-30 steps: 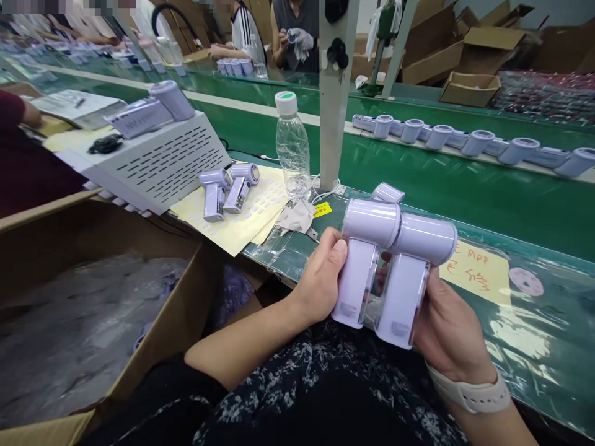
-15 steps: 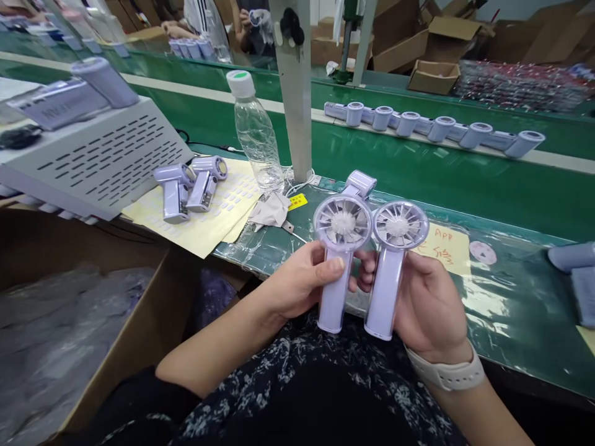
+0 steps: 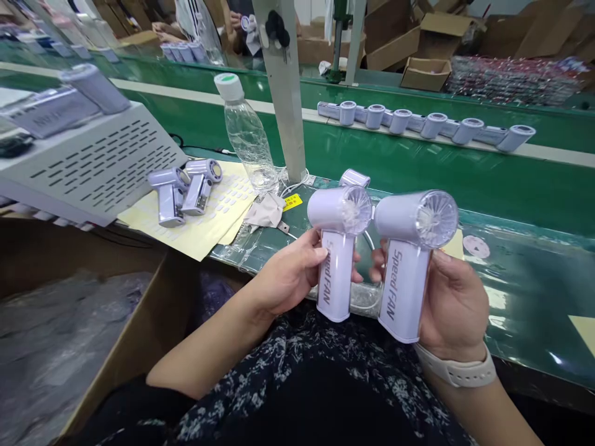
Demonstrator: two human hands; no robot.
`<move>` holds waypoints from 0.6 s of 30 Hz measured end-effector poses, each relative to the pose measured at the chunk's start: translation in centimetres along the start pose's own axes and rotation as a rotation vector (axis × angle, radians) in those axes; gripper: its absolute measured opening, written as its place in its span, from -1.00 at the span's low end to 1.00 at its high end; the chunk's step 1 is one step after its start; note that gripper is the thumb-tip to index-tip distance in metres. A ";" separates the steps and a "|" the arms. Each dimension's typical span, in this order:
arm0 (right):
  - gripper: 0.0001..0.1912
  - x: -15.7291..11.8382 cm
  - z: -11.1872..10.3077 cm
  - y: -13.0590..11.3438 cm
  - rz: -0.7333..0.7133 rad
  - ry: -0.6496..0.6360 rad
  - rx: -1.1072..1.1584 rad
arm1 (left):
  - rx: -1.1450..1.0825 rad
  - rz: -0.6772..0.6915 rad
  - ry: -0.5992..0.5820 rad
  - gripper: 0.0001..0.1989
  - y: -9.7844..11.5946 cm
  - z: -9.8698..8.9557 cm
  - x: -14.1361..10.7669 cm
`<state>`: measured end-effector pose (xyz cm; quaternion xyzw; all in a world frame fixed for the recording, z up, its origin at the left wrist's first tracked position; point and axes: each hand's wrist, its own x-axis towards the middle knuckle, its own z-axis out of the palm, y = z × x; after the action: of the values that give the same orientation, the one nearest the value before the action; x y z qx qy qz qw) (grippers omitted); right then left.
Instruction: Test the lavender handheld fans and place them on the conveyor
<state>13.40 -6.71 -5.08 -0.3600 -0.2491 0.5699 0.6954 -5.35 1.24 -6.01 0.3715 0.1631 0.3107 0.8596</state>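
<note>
Two lilac handheld fans are held side by side over my lap, both upright with their sides showing "Speed FAN" lettering. My left hand (image 3: 297, 269) is closed around the handle of the left handheld fan (image 3: 335, 272), thumb along its near edge. My right hand (image 3: 453, 297) grips the right handheld fan (image 3: 403, 291) from its right side, fingertips showing left of the handle. Their clear round fronts point to the right. Just behind the left fan, another lilac fan (image 3: 354, 178) is partly hidden on the green bench (image 3: 525, 291).
At left, two fans (image 3: 170, 195) lie on yellow label sheets (image 3: 199, 238) beside a perforated metal box (image 3: 106, 158). A clear bottle (image 3: 248, 136) stands by a metal post (image 3: 286, 93). More fans (image 3: 434, 126) line the belt. An open carton (image 3: 139, 334) holds plastic bags at lower left.
Both fans have been turned in my hands, from their bladed fronts facing me to their lettered sides. The right fan has moved slightly right, widening the gap.
</note>
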 end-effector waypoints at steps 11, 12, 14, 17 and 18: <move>-0.68 0.3 -0.4 0.9 0.033 0.117 -0.006 | 0.182 0.001 0.021 -0.45 0.0 -0.4 -0.3; -0.69 0.3 -0.2 1.0 0.036 0.133 -0.011 | 0.196 0.000 0.036 -0.44 -0.1 -0.5 -0.3; -0.72 0.4 -0.1 1.2 0.034 0.160 -0.032 | 0.224 -0.008 0.070 -0.39 -0.2 -0.8 -0.3; -0.71 0.7 -0.3 1.7 0.018 0.180 -0.085 | 0.265 -0.036 0.109 -0.33 -0.3 -1.0 -0.2; -0.69 0.7 -0.5 1.9 0.005 0.174 -0.106 | 0.275 -0.038 0.114 -0.32 -0.3 -1.0 -0.2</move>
<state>12.77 -5.95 -6.93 -0.4448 -0.2167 0.5242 0.6931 -5.93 1.49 -6.86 0.4645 0.2596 0.2896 0.7956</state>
